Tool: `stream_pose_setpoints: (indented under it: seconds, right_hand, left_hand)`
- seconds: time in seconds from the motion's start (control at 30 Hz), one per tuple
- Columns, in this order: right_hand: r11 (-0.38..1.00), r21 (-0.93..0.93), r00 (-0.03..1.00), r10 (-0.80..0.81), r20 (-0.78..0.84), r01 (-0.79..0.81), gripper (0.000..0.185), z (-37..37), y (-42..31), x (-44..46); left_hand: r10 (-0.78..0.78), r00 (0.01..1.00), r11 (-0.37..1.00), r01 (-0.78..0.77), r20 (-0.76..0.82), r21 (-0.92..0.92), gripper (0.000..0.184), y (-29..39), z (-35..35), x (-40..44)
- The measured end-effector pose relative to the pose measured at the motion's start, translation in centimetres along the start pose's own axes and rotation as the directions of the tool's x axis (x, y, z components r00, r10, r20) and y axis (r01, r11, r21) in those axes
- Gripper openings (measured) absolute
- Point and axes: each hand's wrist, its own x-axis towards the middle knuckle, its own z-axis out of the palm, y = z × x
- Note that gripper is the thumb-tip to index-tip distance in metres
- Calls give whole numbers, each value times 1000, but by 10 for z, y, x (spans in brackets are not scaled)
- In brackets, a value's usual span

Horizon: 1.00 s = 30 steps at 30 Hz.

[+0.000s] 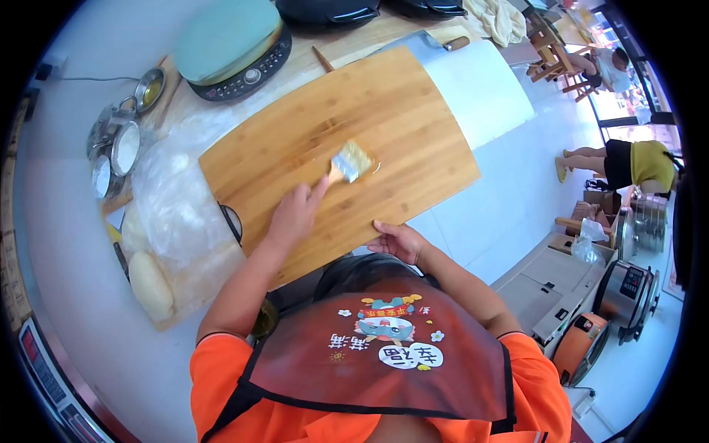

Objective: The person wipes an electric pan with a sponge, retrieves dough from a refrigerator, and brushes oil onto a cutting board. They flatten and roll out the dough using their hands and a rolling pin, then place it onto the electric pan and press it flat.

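Note:
A wide wooden board (384, 103) with a black handle at its left edge lies tilted in front of me. My left hand (297, 214) is closed around the wooden handle of a flat brush (353, 160). The pale bristles touch the board, where a small wet, shiny patch surrounds them. At the near edge of the board, my right hand (396, 241) grips it with the thumb on top; its other fingers are mostly hidden underneath. Left of the board, a clear plastic sheet (185, 214) covers pale dough, and a smooth dough lump (151, 286) pokes out beside it.
A round electric griddle (236, 63) stands at the back left. Metal bowls (125, 148) and a small pan of yellow oil (151, 90) are along the left. A wide blade (417, 47) lies behind the board. Cookers (624, 299) stand at right; two people are farther off.

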Motion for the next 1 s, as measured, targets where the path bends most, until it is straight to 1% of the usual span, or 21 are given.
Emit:
stream_pose_setpoints:
  seconds: [0.1, 0.2, 0.3, 0.33, 0.37, 0.4, 0.43, 0.47, 0.53, 0.57, 0.6, 0.63, 0.7, 0.73, 0.8, 0.87, 0.9, 0.93, 0.97, 1.0]
  right_hand:
    - [1000, -11, 1000, -19, 19, 19, 50, -11, 6, 9]
    - [994, -35, 995, -100, -5, 99, 52, 0, -3, 3]
    - [990, -69, 986, -128, -104, 121, 47, -2, -13, 20]
    - [985, -115, 985, -139, -98, 127, 48, -4, -14, 24]
    - [977, -165, 985, -150, -87, 134, 50, -8, -13, 26]
    - [965, -218, 984, -164, -65, 146, 51, -11, -14, 29]
    - [949, -273, 982, -177, -58, 155, 56, -15, -14, 31]
    - [954, -238, 981, -191, -19, 181, 57, -13, -14, 29]
    - [958, -252, 987, -151, -48, 134, 59, -10, -17, 28]
    - [954, -248, 986, -168, 15, 166, 59, -8, -19, 25]
    - [958, -240, 987, -159, 2, 155, 57, -14, -16, 29]
    - [962, -231, 988, -152, -17, 144, 56, -20, -14, 31]
    - [957, -270, 990, -127, -65, 105, 52, -20, -14, 31]
    - [945, -308, 991, -130, -41, 111, 52, -25, -13, 32]
    - [940, -330, 990, -118, -71, 89, 54, -24, -12, 30]
    - [935, -351, 989, -98, -109, 54, 55, -29, -9, 27]
    - [957, -284, 993, -82, -84, 55, 49, -32, -6, 24]
    - [925, -363, 989, -138, -53, 110, 46, -34, -2, 20]
    - [885, -436, 981, -193, -26, 163, 43, -36, 3, 16]
    - [883, -445, 981, -187, -43, 148, 42, -33, 6, 11]
  left_hand:
    - [-197, 955, 980, 188, 221, 64, 57, -13, -16, -57]
    - [-238, 969, 971, 234, 70, 55, 54, -34, -39, -89]
    - [-252, 962, 959, 233, -109, -158, 53, -34, -47, -71]
    - [-176, 958, 977, 142, -227, -159, 49, -38, -45, -61]
    - [-362, 923, 837, 261, -131, -480, 48, -39, -49, -53]
    - [-497, 868, 588, 343, 7, -732, 47, -41, -55, -45]
    - [-567, 806, 267, 372, 167, -889, 47, -46, -64, -35]
    - [-618, 758, -29, 245, 210, -969, 46, -51, -71, -25]
    - [-681, 721, -186, 2, 130, -983, 48, -70, -96, -6]
    - [-707, 700, -256, -120, 101, -959, 48, -83, -110, 2]
    - [-769, 638, -250, -233, 46, -940, 37, -98, -122, 11]
    - [-779, 627, -259, -313, 6, -914, 30, -120, -133, 22]
    - [-793, 607, -282, -456, -62, -844, 19, -183, -149, 37]
    - [-804, 593, -308, -477, -43, -823, 15, -213, -159, 46]
    - [-817, 576, -361, -512, 0, -779, 9, -272, -176, 63]
    - [-837, 546, -381, -539, 33, -752, 11, -330, -185, 78]
    - [-843, 536, -397, -547, 57, -737, 12, -355, -186, 85]
    - [-837, 540, -424, -545, 83, -724, 18, -376, -188, 89]
    - [-830, 551, -444, -560, 86, -700, 19, -401, -185, 92]
    - [-815, 572, -475, -565, 94, -675, 21, -432, -177, 95]
